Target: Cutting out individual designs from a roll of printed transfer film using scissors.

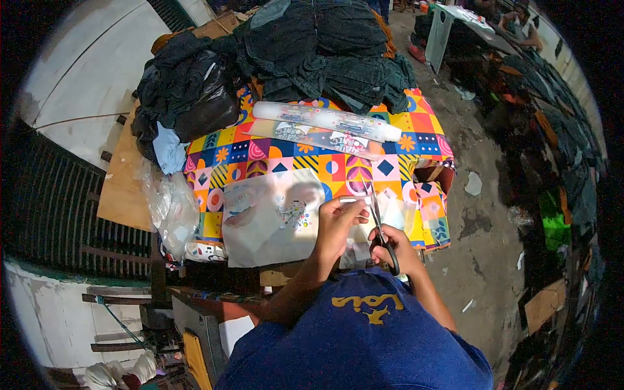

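Observation:
My right hand (398, 249) is closed around the black handles of a pair of scissors (376, 211), whose blades point away from me. Just left of the blades, my left hand (339, 226) pinches a small white piece (366, 201); its exact kind is too small to make out. Both hands are above the near edge of a table with a colourful patterned cloth (279, 168). On a white sheet (260, 244) left of my hands lies a scatter of small printed cut pieces (296, 216). Beneath the scissors are some pale pieces (393, 213), partly hidden by my hands.
A roll of clear printed film (325, 120) lies across the table's middle. Dark garments (318, 52) are heaped at the back, beside a black plastic bag (211, 107). Clear plastic (175, 211) hangs at the left edge. More dark clothes (552, 123) line the right side.

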